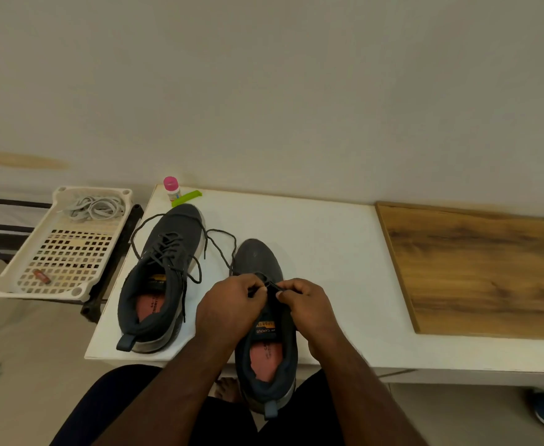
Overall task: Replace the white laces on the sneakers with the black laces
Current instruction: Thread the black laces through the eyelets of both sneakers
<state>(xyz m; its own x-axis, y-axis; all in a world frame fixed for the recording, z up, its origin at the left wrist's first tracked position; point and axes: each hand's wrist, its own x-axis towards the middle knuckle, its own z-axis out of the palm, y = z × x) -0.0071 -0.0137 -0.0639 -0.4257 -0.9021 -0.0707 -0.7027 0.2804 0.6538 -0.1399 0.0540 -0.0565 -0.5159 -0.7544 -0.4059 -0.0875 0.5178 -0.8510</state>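
Am pinching black lace (272,285) with left hand (232,305) and right hand (306,304), fingers curled tight, over right sneaker (257,262); left sneaker (164,272) sitting beside, laced; white laces (95,207) lying in tray (22,278).

A plain room in a home: bare pale wall (264,75), a low white bench (312,252) against it, a plastic basket (13,281) alongside, and a small pink-capped bottle (171,188).

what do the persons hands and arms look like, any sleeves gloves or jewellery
Both forearms are bare up to the frame's lower edge, with no sleeves showing. The left hand and right hand wear no gloves, and no rings, watch or bracelets are visible. Dark clothing covers the lap below them.
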